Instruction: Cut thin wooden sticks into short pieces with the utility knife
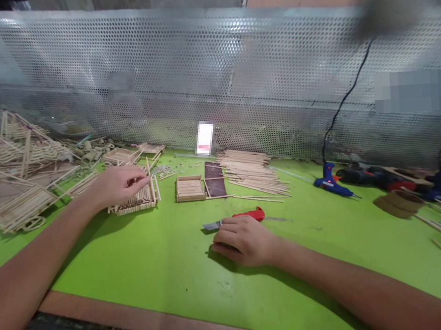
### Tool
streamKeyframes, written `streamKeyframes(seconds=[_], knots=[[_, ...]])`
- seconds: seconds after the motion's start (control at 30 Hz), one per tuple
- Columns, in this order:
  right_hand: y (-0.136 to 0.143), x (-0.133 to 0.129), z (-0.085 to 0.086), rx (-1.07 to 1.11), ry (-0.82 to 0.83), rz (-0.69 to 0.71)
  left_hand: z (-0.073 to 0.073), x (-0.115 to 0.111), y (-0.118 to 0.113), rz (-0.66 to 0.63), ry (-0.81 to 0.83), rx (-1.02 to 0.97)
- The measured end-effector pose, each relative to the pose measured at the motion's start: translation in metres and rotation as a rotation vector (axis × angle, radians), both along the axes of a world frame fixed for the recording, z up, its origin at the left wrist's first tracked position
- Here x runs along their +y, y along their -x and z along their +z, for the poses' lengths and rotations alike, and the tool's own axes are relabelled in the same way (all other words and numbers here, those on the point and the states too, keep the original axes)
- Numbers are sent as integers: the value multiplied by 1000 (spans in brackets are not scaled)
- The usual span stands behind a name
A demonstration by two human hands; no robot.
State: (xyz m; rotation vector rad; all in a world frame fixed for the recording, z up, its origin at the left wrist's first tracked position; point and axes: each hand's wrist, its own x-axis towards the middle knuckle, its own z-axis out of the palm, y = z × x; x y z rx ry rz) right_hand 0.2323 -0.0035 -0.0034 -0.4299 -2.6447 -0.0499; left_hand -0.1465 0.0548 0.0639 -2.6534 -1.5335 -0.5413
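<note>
My left hand is over a small crate-like frame of thin wooden sticks at the left. Its thumb and fingers are pinched together at a thin wooden stick that points upward. My right hand rests low over the green table just in front of a red-handled utility knife, whose blade lies to the left. The right fingers are curled in, and what they hold, if anything, is hidden. Between the hands, farther back, lies a small tray made of sticks.
A bundle of loose sticks lies beside a dark flat piece. At the right are a blue glue gun on a cord and a roll of brown tape. Stick models crowd the left. A perforated metal screen stands behind.
</note>
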Motion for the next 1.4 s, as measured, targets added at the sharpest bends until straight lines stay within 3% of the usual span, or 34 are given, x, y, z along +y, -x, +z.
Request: streamKeyframes(seconds=[0.3,0.63,0.77,0.9,1.0,1.03,1.13,1.17,1.27,1.4], knots=[[1,0,2,77,-68,-49,-8,2,-5,-36,-6,9],[6,-11,8,4,-83,30,-14,1,-10,-108,-8,-23],[10,-7,19,-94,85,-147,-25,0,-18,-199,45,-102],[21,17,46,-345,299,-404,-32,-19,-42,-337,109,-179],[39,50,67,-447,246,-422,-28,-46,-68,-364,413,-282],[46,63,72,-470,219,-445,-27,-54,-77,-405,616,-330],[73,106,84,-508,220,-495,-29,-71,-98,-698,1539,-242],[82,120,87,-532,234,-508,-32,-72,-102,-730,1711,-203],[105,149,95,-530,217,-561,-45,-70,-106,-619,1819,-402],[109,152,101,-465,128,-593,-55,-58,-101,-454,1620,-748]])
